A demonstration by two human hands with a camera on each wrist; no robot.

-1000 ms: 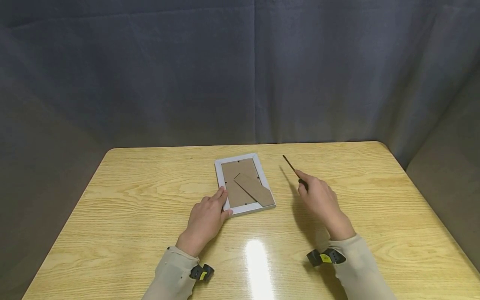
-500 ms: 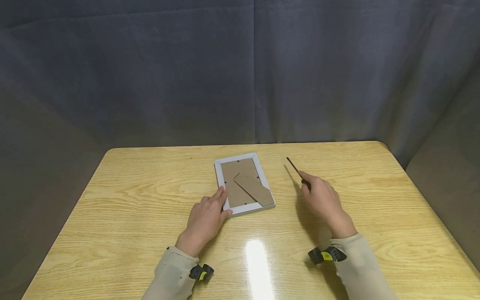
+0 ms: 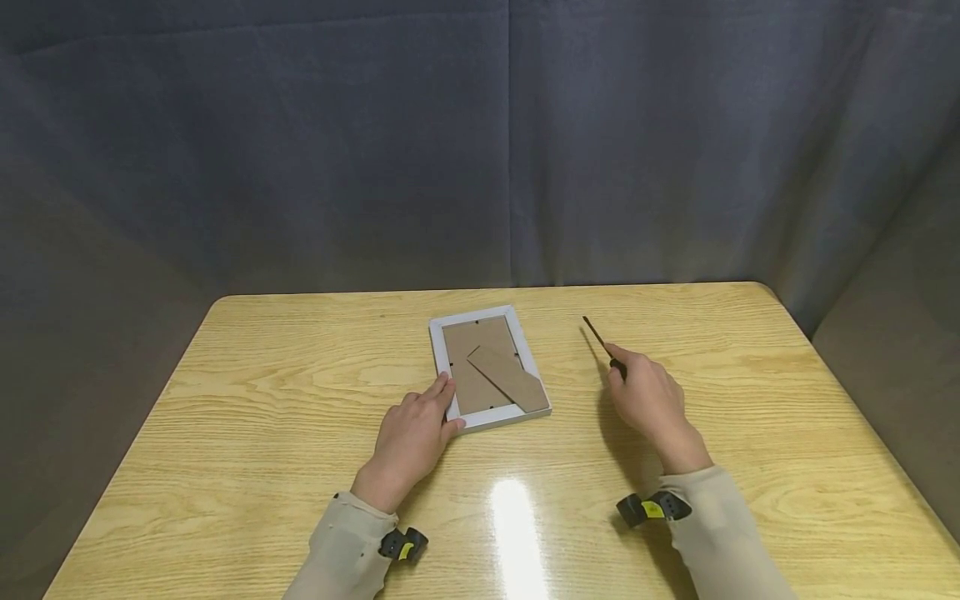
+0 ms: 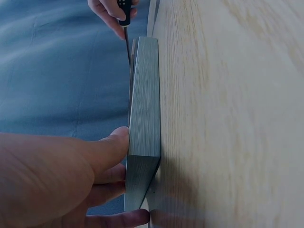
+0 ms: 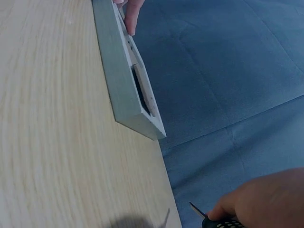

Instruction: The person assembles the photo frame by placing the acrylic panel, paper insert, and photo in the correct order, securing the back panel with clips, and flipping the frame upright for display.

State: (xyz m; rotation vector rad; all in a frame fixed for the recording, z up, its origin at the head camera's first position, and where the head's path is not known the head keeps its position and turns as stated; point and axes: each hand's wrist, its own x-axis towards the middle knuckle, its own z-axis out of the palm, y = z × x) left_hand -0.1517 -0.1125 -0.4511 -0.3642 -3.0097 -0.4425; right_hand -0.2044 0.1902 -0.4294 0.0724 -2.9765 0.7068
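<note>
While the picture frame (image 3: 489, 367) lies face down mid-desk (image 3: 225, 400), left hand (image 3: 411, 437) steadying its near corner with relaxed fingers, the right hand (image 3: 649, 398) pinches a screwdriver (image 3: 602, 342) beside it, seemingly about to bring the tip onto a backing tab.

Staged recording booth, not lived-in room. Grey-blue fabric curtain (image 3: 480, 142) hangs across whole back and wraps both sides, folds and seams visible, no wall or window showing. Single light wood-grain table (image 3: 262, 433) with rounded corners fills foreground, overhead lamp glare on glossy top. Small black-and-yellow cameras (image 3: 651, 510) strapped at person's beige sleeves (image 3: 341, 554): capture setup.
</note>
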